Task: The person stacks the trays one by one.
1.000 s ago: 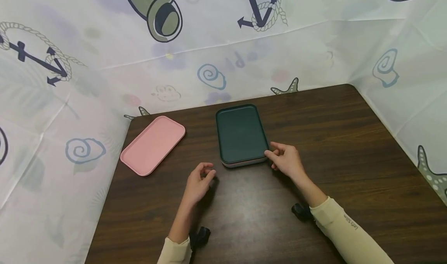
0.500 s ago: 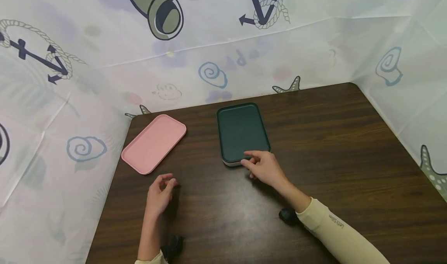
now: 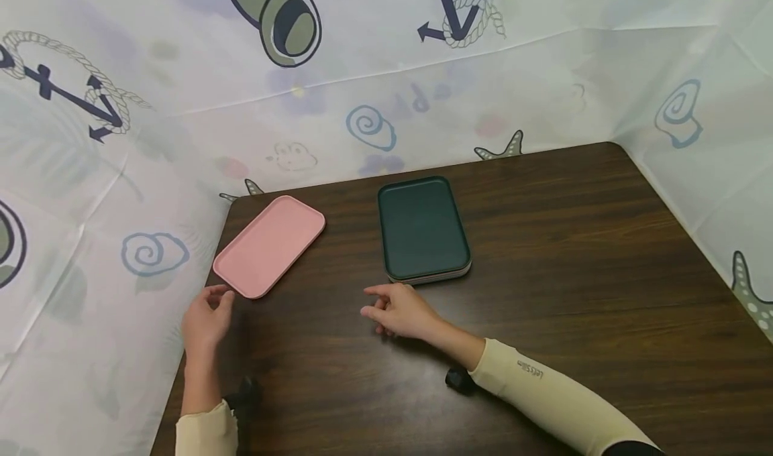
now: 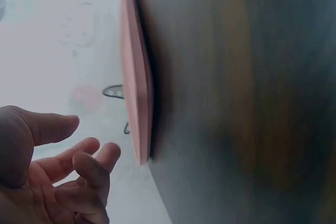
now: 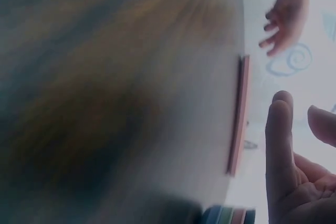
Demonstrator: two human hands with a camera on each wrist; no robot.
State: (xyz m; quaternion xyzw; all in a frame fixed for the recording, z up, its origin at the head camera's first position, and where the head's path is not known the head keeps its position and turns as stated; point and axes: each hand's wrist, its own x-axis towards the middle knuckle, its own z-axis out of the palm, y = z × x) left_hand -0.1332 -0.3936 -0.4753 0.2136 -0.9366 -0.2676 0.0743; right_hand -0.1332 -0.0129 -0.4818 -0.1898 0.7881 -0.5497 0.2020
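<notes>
A pink rectangular tray with rounded corners lies at an angle on the left of the table. My left hand is at its near left corner, thumb and fingers apart, holding nothing. In the left wrist view the pink tray shows edge-on beyond the fingertips. A stack of trays with a dark green one on top sits at the middle back. Just in front of its near edge is my right hand, empty, its fingers loosely extended toward the left. In the right wrist view the stack's coloured edges show at the bottom.
The dark wood table has its left edge close to my left forearm. A white printed cloth hangs around the back and sides. A black wrist device sits under my right wrist.
My left hand has moved left from beside the stack to the pink tray. My right hand has left the stack's near right corner and moved left and nearer. The trays lie still.
</notes>
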